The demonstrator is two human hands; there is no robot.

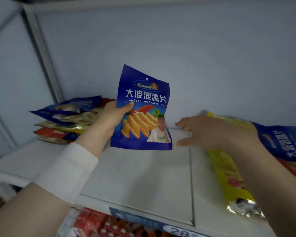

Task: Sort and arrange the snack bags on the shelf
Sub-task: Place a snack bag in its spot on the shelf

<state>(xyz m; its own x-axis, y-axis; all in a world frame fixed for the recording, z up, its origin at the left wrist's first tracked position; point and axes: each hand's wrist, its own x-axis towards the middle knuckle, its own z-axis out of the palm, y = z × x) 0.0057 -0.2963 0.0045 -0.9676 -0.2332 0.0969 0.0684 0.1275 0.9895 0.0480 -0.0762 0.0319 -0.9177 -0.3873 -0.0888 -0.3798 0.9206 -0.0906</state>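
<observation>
One blue chip bag is held upright above the white shelf by the left hand, with the thumb pressed on its front and the grip closed on its left edge. Nothing is held by the right hand; its fingers are spread open over the shelf, just right of the bag. A yellow bag and another blue bag are seen on the right. Several snack bags are stacked in a pile at the far left.
</observation>
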